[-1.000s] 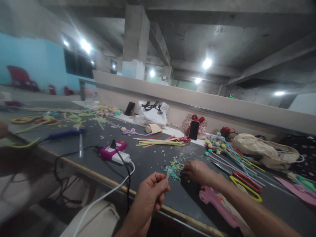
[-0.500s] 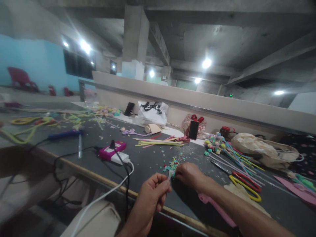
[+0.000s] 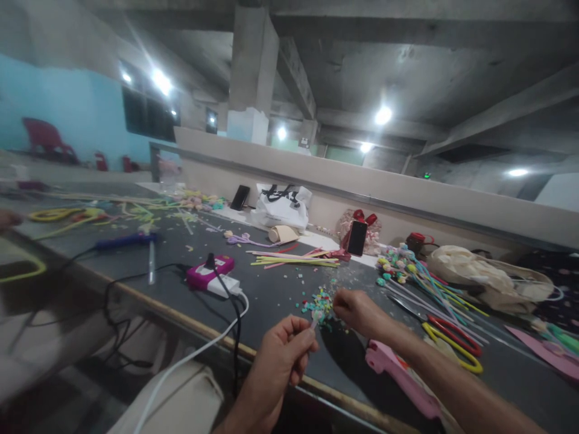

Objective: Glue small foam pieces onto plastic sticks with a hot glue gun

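My left hand point(image 3: 289, 346) is closed in a pinch on a thin pale stick with a small whitish-green tip point(image 3: 317, 316). That tip is held upright beside a loose pile of tiny coloured pieces point(image 3: 319, 301), mostly turquoise with some yellow and red. My right hand point(image 3: 357, 310) sits just right of the pile, low over the dark tabletop point(image 3: 266, 307), its fingers curled together. Whatever its fingertips hold, if anything, is hidden. Under my right forearm lies a pink plastic tool point(image 3: 402, 380), partly covered.
Red-and-yellow-handled scissors point(image 3: 452, 343) and flower-tipped stems point(image 3: 407, 271) lie at right. Yellow and pink strips point(image 3: 294, 260), a propped phone point(image 3: 357, 237) and a white bag point(image 3: 283, 205) are behind. A magenta power adapter point(image 3: 210, 274) trails cables at left. Another person's hand point(image 3: 9, 220) shows at the left edge.
My right hand has lifted slightly and moved back from the pile's edge, uncovering more of the pink tool. My left hand still pinches the stick. The other person's hand has come into view.
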A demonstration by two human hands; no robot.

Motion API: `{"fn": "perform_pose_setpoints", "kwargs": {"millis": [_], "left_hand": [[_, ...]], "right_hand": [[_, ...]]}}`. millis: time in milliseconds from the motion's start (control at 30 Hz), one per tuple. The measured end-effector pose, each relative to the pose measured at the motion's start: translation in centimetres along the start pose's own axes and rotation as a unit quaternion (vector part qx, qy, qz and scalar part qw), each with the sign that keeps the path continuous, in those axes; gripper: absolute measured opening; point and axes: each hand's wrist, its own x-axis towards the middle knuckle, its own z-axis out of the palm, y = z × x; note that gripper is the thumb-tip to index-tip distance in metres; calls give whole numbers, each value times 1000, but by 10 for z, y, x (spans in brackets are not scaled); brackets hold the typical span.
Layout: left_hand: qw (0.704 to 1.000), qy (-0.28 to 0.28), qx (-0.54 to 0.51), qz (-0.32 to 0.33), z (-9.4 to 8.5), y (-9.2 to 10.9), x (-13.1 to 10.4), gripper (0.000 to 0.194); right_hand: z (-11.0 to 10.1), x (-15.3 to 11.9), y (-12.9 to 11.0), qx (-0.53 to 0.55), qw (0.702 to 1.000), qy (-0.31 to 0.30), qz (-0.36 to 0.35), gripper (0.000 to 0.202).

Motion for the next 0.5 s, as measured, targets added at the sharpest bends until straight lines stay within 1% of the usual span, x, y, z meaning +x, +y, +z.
{"fn": "perform_pose_setpoints", "kwargs": {"millis": [167, 300, 400, 500], "left_hand": [[1000, 9, -1, -8, 3, 0, 0, 13], [1000, 8, 3, -4, 1, 0, 1, 13], [1000, -16, -4, -7, -4, -3, 2, 14], [999, -42, -24, -14, -7, -6, 5, 16]], "right_hand": [[7, 2, -9, 6, 1000, -14, -1, 13], [11, 5, -16, 9, 1000, -8, 10, 12], [7, 4, -16, 51, 998, 11, 17, 15], [1, -2, -14, 131, 991, 29, 27, 15]]}}
